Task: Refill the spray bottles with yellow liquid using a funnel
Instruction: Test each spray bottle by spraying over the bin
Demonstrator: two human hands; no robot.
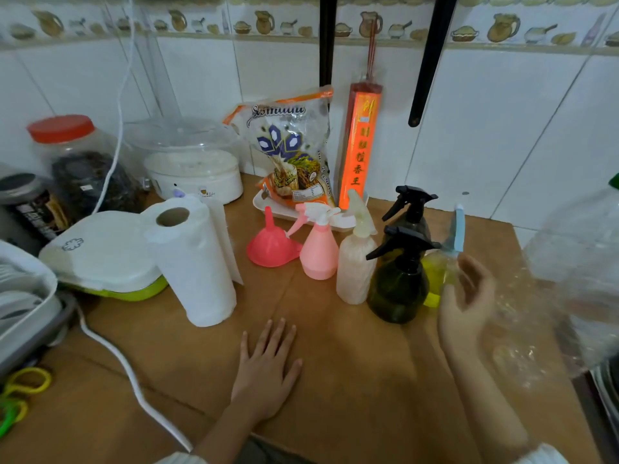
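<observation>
Five spray bottles [398,283], one funnel [271,244]

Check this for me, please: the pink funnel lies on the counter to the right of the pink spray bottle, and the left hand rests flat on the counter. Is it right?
Not quite. In the head view the pink funnel lies to the left of the pink spray bottle, not the right. The left hand does rest flat on the counter.
</observation>
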